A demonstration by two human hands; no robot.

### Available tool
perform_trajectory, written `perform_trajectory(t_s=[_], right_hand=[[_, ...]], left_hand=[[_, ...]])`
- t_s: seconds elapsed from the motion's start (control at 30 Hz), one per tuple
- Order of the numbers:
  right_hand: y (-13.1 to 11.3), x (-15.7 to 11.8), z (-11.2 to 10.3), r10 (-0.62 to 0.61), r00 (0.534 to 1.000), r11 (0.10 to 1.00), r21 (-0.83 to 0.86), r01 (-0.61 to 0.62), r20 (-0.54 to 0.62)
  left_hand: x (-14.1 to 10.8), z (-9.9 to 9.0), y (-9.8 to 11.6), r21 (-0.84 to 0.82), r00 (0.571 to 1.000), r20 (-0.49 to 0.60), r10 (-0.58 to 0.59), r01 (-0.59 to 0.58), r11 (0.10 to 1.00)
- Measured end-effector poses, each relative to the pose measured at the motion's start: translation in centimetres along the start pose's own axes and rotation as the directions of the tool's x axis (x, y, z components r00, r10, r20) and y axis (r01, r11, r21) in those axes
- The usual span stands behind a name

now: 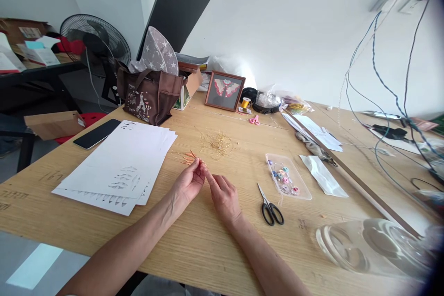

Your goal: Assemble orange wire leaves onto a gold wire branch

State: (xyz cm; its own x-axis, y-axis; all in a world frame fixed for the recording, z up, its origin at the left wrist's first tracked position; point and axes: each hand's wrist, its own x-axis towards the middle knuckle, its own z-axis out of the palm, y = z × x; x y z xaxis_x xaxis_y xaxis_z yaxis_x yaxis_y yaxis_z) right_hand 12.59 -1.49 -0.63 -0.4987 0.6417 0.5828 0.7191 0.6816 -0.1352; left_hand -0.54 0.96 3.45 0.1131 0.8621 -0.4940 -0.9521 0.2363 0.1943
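Note:
My left hand (190,179) and my right hand (224,194) meet over the middle of the wooden table, fingertips pinched together on something too small to make out. Just beyond my left fingers lie thin orange pieces (189,156). A loose tangle of gold wire (221,144) rests past both hands. Black-handled scissors (270,208) lie to the right of my right hand, beside a clear plastic tray (305,191) with small coloured spools or beads. White paper sheets (114,157) with small leaf-like drawings or cut shapes lie to the left.
A brown bag (152,97), a framed butterfly picture (225,90), a yellow thread spool (246,102) and pink scissors (254,120) stand or lie at the back. A dark phone (97,134) is at left, a clear jar (367,245) at the right front. Cables hang at right.

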Motion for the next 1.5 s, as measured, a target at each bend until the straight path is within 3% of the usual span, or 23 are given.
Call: perform_trajectory(t_s=[0.73,1.1,1.5], right_hand=[[0.5,0.2,0.7,0.167,0.982,0.986,0.037,-0.164,-0.088],[3.1,0.5,-1.1,0.378,0.893,0.926,0.092,-0.367,-0.243],[5.1,0.4,-2.6,0.502,0.807,0.863,0.128,-0.488,-0.310]], left_hand=[[0.0,0.0,0.4,0.029,0.999,0.039,0.002,-0.003,1.000],[0.1,0.0,0.7,0.070,1.000,0.005,-0.003,0.003,0.998],[0.4,-1.0,0.0,0.220,0.996,0.089,-0.012,-0.008,0.975]])
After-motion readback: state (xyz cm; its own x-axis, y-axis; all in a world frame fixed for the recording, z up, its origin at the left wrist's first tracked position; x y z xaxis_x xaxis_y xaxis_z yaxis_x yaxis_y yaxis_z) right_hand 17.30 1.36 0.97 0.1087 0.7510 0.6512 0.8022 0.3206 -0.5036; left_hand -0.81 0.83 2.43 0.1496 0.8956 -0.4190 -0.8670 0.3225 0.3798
